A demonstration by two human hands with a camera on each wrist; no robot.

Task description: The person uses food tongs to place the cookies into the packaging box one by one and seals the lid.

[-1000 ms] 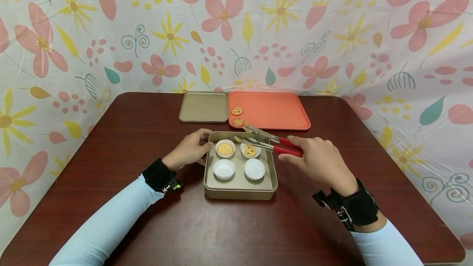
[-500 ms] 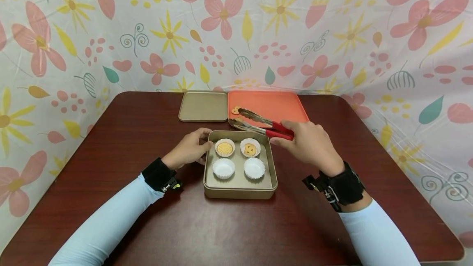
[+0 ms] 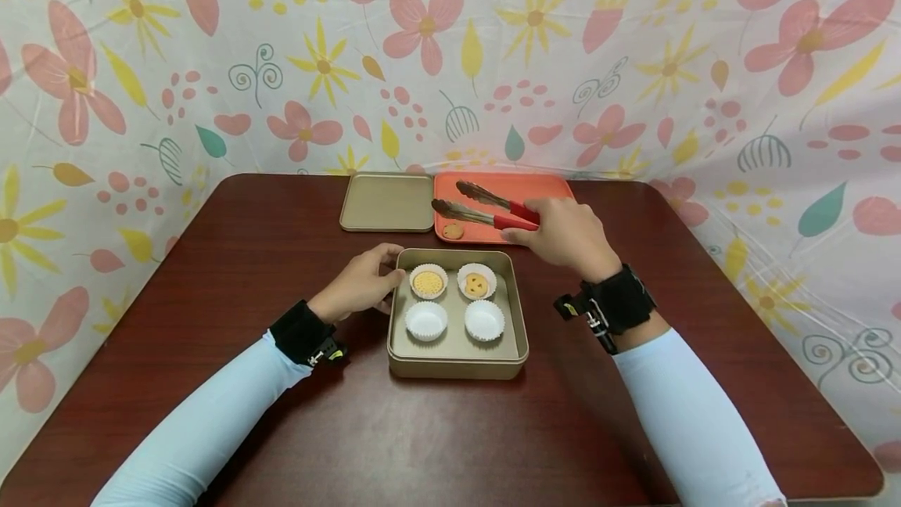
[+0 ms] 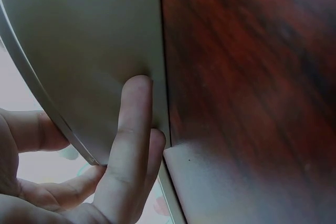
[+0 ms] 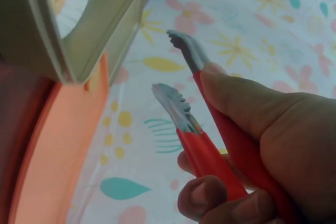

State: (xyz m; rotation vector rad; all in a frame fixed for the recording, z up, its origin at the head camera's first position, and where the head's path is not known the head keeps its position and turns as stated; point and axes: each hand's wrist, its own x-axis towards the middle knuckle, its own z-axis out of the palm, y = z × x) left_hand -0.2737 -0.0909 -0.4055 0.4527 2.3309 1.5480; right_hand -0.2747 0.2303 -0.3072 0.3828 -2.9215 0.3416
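My left hand (image 3: 360,284) holds the left side of a gold cookie tin (image 3: 519,319), fingers along the outer wall (image 4: 94,35) and thumb at the rim. Inside stand several white paper baking cups (image 3: 426,322). The back left cup bears a dotted yellow cookie (image 3: 428,282), the back right one a cookie with dark spots (image 3: 476,284); the front two are empty. My right hand (image 3: 566,237) grips red-handled tongs (image 3: 517,221). Their metal tips are spread over the orange tray (image 3: 549,188), with a round cookie (image 3: 453,231) just below them.
A flat gold lid or tray (image 3: 387,202) lies left of the orange tray, at the back of the dark wooden table (image 3: 281,217). Behind the table hangs a floral cloth (image 3: 450,61). The tin stands between my hands and the trays.
My right hand has carried the tongs away from over the tin, back and to the left, to above the orange tray's left end. The left hand and tin have stayed put.
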